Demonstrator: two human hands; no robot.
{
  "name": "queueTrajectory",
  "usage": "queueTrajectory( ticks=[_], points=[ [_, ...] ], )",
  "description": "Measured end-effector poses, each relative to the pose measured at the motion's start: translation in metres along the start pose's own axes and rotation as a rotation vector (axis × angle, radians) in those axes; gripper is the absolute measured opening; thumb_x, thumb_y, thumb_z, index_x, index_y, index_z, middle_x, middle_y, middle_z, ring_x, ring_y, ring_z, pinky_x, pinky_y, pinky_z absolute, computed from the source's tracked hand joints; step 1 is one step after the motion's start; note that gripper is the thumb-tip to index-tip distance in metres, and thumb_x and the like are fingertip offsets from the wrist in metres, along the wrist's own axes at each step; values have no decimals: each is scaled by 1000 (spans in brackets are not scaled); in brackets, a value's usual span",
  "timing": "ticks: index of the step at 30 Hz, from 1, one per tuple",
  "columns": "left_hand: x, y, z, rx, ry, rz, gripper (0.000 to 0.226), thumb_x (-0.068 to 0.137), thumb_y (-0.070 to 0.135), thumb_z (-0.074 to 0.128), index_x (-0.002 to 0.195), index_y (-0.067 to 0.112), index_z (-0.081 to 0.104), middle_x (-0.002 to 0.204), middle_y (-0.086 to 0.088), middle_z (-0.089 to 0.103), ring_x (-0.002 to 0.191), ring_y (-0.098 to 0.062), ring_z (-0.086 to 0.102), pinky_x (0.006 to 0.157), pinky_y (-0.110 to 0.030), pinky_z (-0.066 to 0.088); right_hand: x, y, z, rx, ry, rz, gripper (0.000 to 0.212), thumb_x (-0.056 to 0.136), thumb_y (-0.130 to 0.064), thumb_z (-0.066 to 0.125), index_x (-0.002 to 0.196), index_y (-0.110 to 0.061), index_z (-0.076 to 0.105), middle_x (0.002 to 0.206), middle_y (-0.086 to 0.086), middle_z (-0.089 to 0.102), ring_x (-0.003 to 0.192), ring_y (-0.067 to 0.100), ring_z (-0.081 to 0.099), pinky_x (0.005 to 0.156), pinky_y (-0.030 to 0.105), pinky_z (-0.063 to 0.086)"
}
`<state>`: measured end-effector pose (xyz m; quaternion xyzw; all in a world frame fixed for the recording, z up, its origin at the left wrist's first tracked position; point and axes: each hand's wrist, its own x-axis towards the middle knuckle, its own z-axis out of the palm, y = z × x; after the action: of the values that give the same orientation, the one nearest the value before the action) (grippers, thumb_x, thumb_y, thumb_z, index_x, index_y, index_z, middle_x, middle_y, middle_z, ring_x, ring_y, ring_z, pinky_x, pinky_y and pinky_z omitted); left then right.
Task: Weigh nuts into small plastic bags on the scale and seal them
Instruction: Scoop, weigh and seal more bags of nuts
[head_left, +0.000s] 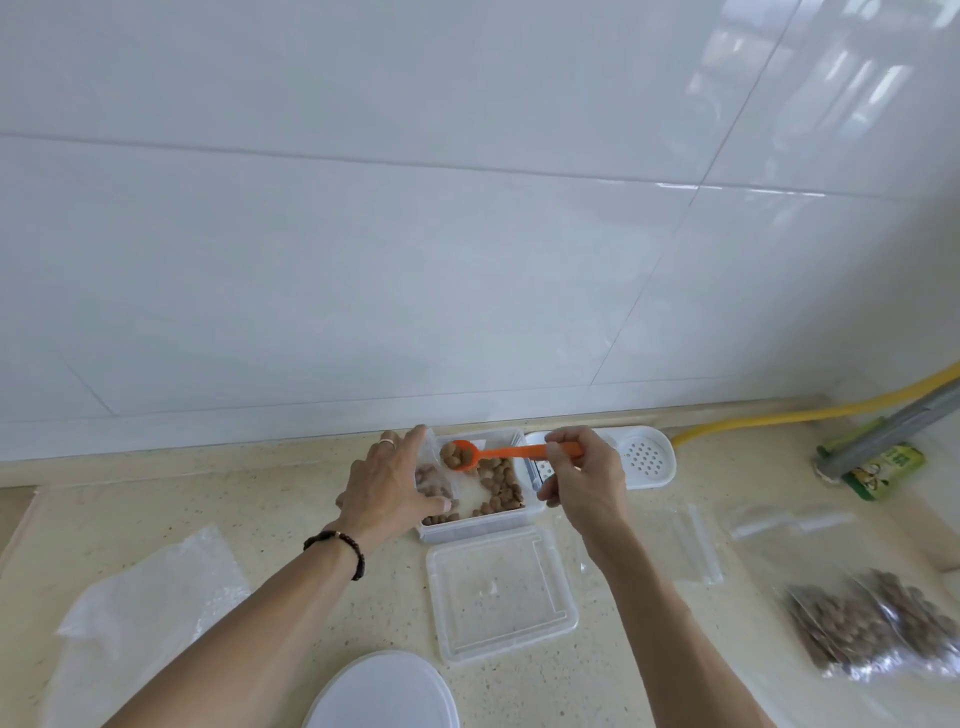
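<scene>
One spoon (470, 455) (nuts aboard) extends leftward from right hand's (582, 475) grip.

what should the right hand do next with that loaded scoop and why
Probably tip the orange scoop leftward into the small bag that the left hand holds open over the container. The right hand holds it level, loaded with nuts, right at the bag's mouth.

Single head-worn wide-angle view, facing forward and down, countertop (311, 519) near, tiled wall (467, 208) filling upper frame
</scene>
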<state>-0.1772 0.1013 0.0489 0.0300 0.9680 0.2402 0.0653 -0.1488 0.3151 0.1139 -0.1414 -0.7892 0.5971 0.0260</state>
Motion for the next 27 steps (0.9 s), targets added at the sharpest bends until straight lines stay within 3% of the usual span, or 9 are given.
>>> queueTrajectory(
  ticks=[4, 9, 13, 21, 27],
  points=[
    [-6, 11, -3, -102, 38, 26, 77, 65, 48, 79, 128, 26, 39, 107, 2, 45, 107, -21, 50, 82, -36, 43, -17, -13, 2, -147, -138, -240, 16, 95, -3, 53, 88, -14, 62, 60, -3, 58, 49, 16, 59, 48, 25, 47],
    [-19, 18, -6, -178, 61, -2, 95, 69, 47, 79, 145, 26, 26, 126, -3, 43, 118, -21, 47, 93, -39, 42, -39, -23, -13, -148, -29, -317, 16, 95, -4, 54, 89, -16, 63, 63, 8, 63, 50, 12, 58, 51, 25, 45],
    [-40, 29, -9, -223, 90, 11, 95, 68, 45, 78, 145, 26, 26, 127, -5, 43, 116, -24, 49, 94, -41, 44, -62, -29, -29, -62, 153, -313, 14, 93, -3, 59, 87, -14, 65, 62, 2, 63, 49, 11, 60, 50, 26, 48],
    [-102, 36, -3, -143, 130, 207, 91, 65, 50, 78, 140, 23, 34, 112, 1, 47, 105, -22, 53, 87, -37, 44, -137, 13, -54, 332, 403, 43, 12, 92, -3, 60, 87, -13, 66, 81, 9, 73, 54, 14, 60, 49, 24, 47],
    [-149, 45, 18, -84, 100, 349, 94, 64, 49, 80, 141, 20, 34, 121, -3, 52, 109, -25, 54, 88, -39, 41, -210, 104, -54, 476, 566, 365, 7, 90, -5, 63, 90, -12, 64, 92, 14, 72, 60, 15, 61, 54, 25, 47]
  ],
)
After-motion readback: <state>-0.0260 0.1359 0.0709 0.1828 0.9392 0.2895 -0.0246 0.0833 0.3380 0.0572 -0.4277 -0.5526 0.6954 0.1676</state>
